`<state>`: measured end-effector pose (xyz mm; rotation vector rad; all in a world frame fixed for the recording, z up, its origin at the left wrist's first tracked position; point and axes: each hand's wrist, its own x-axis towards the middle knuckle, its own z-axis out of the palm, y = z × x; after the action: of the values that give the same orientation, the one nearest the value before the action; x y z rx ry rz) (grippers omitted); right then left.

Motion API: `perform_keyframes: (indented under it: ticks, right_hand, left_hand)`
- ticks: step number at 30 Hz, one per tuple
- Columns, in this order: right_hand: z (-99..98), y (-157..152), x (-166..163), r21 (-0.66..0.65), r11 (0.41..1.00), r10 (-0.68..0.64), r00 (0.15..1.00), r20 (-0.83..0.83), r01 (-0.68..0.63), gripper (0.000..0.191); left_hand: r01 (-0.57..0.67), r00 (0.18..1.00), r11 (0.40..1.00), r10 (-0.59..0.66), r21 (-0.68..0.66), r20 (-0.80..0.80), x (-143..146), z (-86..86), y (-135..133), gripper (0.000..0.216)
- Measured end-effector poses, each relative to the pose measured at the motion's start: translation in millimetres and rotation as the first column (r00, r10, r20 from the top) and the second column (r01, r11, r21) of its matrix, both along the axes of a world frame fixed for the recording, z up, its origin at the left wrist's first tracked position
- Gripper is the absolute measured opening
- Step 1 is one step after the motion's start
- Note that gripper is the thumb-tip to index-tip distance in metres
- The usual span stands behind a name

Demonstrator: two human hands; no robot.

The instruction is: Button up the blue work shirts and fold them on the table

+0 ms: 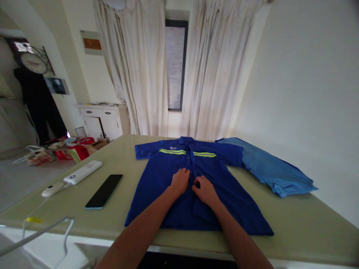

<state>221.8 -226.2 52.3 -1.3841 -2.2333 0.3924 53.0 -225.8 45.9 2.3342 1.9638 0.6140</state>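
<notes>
A dark blue work shirt [168, 179] with yellow-green reflective stripes across the chest lies flat, front up, on a pale green table [308, 220]. My left hand [180, 181] rests on the shirt's middle, fingers curled at the front placket. My right hand [204, 189] sits just beside it on the other side of the placket, fingers pinched on the shirt's front edge. Both hands nearly touch at the shirt's centre line. What the fingertips hold is too small to make out beyond the cloth.
A lighter blue garment [269, 170] lies at the shirt's right. Left of the shirt are a black phone [104, 191] and a white power bank [82, 172] with a cable. A wire hanger [42, 233] pokes over the near left edge. Cabinet, bags and curtains stand behind.
</notes>
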Motion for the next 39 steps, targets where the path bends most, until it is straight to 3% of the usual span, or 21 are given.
perform_keyframes:
  ticks: [5, 9, 12, 17, 23, 32, 39]
  right_hand:
    - [-4.4, 12, 10, -0.028, 1.000, -0.011, 0.997, -0.073, 0.009, 0.012]
    - [-2.3, 19, 16, -0.138, 0.990, -0.040, 0.986, -0.160, 0.018, 0.019]
    - [1.7, 18, 20, -0.179, 0.984, -0.024, 0.978, -0.208, -0.014, 0.024]
    - [5.0, 15, 26, -0.194, 0.961, 0.148, 0.961, -0.233, -0.195, 0.010]
    - [7.1, 17, 33, -0.179, 0.974, 0.100, 0.972, -0.213, -0.139, 0.013]
    - [10.2, 19, 43, -0.215, 0.921, 0.271, 0.930, -0.247, -0.326, 0.017]
    - [5.2, 21, 46, -0.224, 0.896, 0.325, 0.910, -0.258, -0.383, 0.023]
  left_hand:
    - [0.164, 0.981, 0.986, -0.162, -0.016, 0.105, -17, 4.4, -20, 0.018]
    - [0.378, 0.910, 0.924, -0.359, -0.063, 0.209, -30, 11.1, -20, 0.024]
    - [0.438, 0.882, 0.894, -0.406, -0.097, 0.237, -28, 12.8, -19, 0.019]
    - [0.394, 0.908, 0.912, -0.367, -0.112, 0.203, -12, 11.6, -24, 0.015]
    - [0.325, 0.932, 0.940, -0.301, -0.100, 0.202, -3, 12.4, -28, 0.021]
    - [0.349, 0.906, 0.921, -0.285, -0.173, 0.313, -7, 13.2, -25, 0.021]
    - [0.387, 0.879, 0.897, -0.290, -0.212, 0.377, -13, 8.0, -20, 0.023]
